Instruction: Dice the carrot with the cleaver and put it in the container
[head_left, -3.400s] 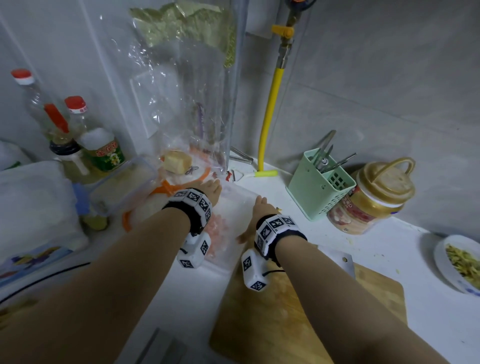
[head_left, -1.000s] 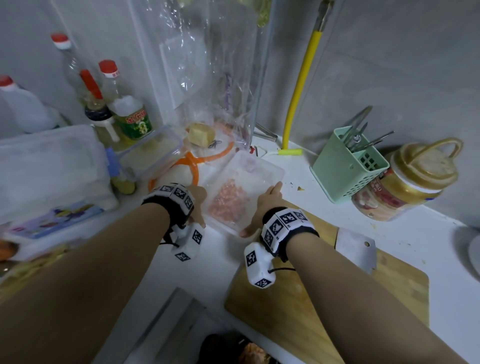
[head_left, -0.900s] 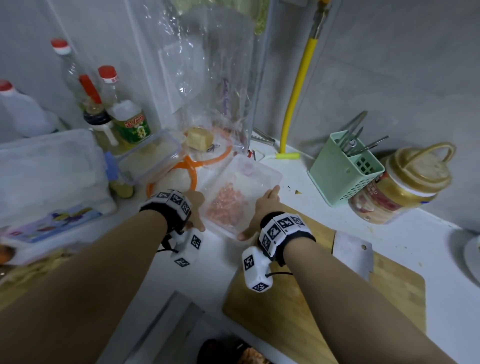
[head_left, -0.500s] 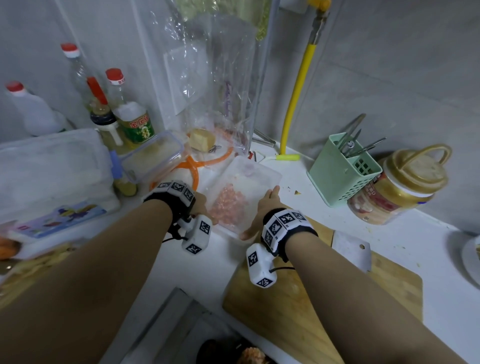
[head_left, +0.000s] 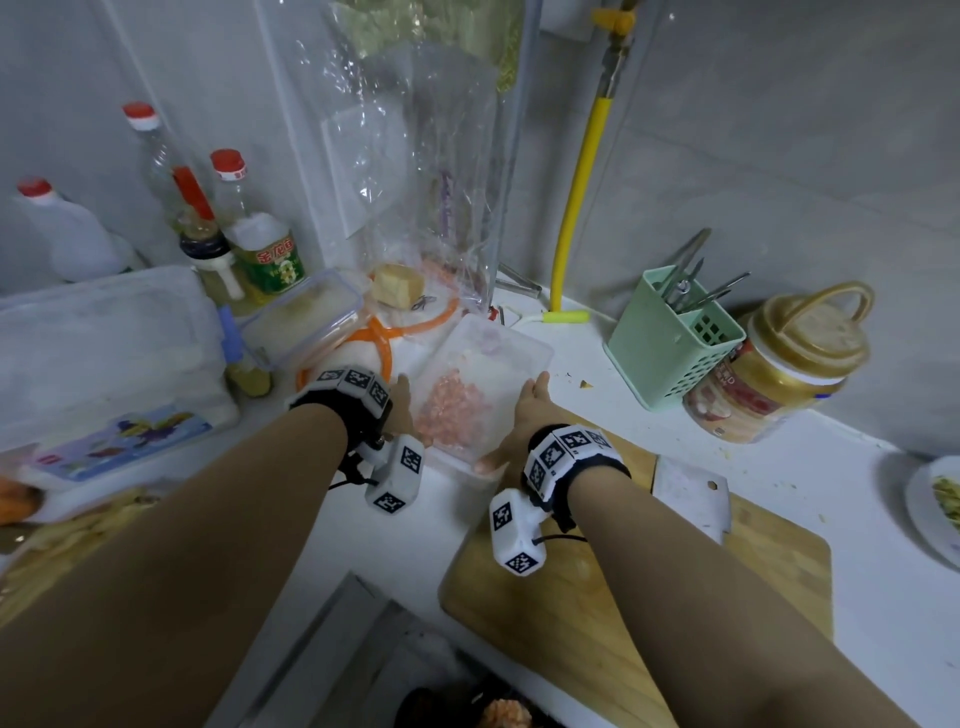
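Centrally placed on a white countertop (head_left: 810, 467): diced carrot (head_left: 452, 410), a pale-orange heap of small cubes, piled in the near half of a clear, shallow rectangular plastic container (head_left: 519, 358). Flanked on both sides by bare hands. Left hand (head_left: 401, 402) set against the container's left wall, mostly hidden behind a black wristband with square-patterned markers; whether the fingers are curled or straight cannot be told. Right hand (head_left: 522, 415) laid along the right wall, fingers straight and together, thumb spread toward the near corner; touching, not gripping.

Just right of the container, a rectangular wooden cutting board (head_left: 701, 587) with rounded corners, bearing a steel cleaver (head_left: 691, 493) lying flat, partly covered by the right forearm. Further right, a mint-green slotted plastic caddy (head_left: 675, 343) holding metal utensils, beside a gold-lidded jar (head_left: 779, 384) with a loop handle, and at the frame's edge a white plate (head_left: 930, 504).

Behind the container, a crinkled transparent plastic bag (head_left: 415, 166) standing against a grey tiled wall (head_left: 779, 130), a yellow hose (head_left: 576, 197) running down the corner. To the left, red-capped bottles (head_left: 239, 223), a lidded clear box (head_left: 301, 322) and a large frosted storage tub (head_left: 104, 343).
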